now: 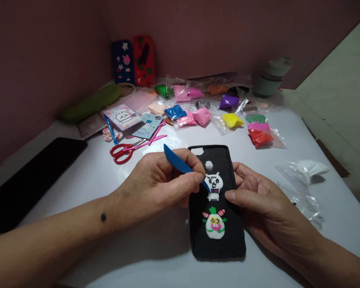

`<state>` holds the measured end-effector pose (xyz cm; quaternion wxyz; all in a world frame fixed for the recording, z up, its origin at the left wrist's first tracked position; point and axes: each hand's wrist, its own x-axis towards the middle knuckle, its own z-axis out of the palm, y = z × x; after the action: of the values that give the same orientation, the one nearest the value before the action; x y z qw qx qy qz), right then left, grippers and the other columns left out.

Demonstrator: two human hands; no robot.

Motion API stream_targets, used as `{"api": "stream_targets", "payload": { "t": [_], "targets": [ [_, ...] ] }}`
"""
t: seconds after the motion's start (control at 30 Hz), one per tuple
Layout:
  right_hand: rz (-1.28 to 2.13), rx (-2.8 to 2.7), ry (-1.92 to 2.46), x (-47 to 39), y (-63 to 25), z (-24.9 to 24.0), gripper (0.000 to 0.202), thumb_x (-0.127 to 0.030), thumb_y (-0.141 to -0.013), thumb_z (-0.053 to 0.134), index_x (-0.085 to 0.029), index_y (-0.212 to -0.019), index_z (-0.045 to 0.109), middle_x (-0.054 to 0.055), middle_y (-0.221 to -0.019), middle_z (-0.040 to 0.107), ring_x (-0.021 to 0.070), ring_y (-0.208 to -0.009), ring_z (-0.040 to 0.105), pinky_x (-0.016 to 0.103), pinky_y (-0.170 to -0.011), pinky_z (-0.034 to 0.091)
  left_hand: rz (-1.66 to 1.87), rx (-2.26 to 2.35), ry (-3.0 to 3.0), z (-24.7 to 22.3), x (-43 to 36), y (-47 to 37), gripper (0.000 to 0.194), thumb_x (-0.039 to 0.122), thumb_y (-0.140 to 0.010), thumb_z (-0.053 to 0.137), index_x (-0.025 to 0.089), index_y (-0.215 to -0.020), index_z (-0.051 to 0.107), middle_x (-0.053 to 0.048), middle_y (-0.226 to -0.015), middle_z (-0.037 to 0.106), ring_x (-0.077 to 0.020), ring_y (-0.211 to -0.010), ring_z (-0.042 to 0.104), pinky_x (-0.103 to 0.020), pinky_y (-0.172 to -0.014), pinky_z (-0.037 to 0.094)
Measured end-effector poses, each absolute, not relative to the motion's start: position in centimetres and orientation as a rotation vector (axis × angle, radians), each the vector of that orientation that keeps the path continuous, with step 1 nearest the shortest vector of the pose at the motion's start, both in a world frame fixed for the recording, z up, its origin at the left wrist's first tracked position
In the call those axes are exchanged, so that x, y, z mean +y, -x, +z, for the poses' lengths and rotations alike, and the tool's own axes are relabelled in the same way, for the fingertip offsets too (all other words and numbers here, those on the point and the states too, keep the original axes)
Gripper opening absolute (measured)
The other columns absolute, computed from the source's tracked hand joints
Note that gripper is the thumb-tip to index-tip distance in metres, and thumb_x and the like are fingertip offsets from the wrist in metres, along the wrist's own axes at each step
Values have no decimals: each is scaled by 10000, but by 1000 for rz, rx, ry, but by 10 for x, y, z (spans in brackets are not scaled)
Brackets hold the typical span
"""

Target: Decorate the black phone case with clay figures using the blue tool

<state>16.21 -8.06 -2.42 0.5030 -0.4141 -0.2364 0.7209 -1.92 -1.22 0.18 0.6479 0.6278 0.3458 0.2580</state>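
Note:
A black phone case (217, 250) lies on the white table with clay figures on its back. My left hand (165, 182) pinches a blue plastic tool (175, 160), its tip at the lower left of a white clay figure (215, 182) with a black drawn face. Below that sits a rounder white figure (215, 229) with green and pink parts and striped red-and-white horns. My right hand (258, 196) grips the case's right edge, thumb on top and fingers partly hidden beneath. A small white patch (209, 165) shows above the upper figure.
Bagged clay, including yellow (232, 120) and red (259, 137), lies across the back. Red scissors (121, 153) and cards (123, 117) are left of it. A black mat (39, 180) lies far left, clear bags (306, 172) at right. Two decorated cases (144, 60) lean on the wall.

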Motion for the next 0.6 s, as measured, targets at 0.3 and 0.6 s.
{"api": "stream_targets", "payload": {
  "t": [0.3, 0.6],
  "targets": [
    [1753, -570, 991, -80, -163, -25, 385, -81, -727, 645, -200, -1092, 621, 71, -945, 700, 191, -814, 646, 326, -750, 506, 577, 779, -1448, 5, -13, 20, 79, 154, -843, 573, 146, -770, 603, 68, -561, 575, -18, -468, 515, -64, -436, 394],
    [1755, -571, 988, -80, -163, -24, 360, -74, -724, 643, -205, -1059, 635, 57, -932, 695, 175, -779, 641, 301, -710, 503, 578, 778, -1501, 7, -15, 18, 103, 127, -853, 548, 125, -757, 587, 65, -579, 552, -5, -491, 507, -58, -462, 392]
  ]
}}
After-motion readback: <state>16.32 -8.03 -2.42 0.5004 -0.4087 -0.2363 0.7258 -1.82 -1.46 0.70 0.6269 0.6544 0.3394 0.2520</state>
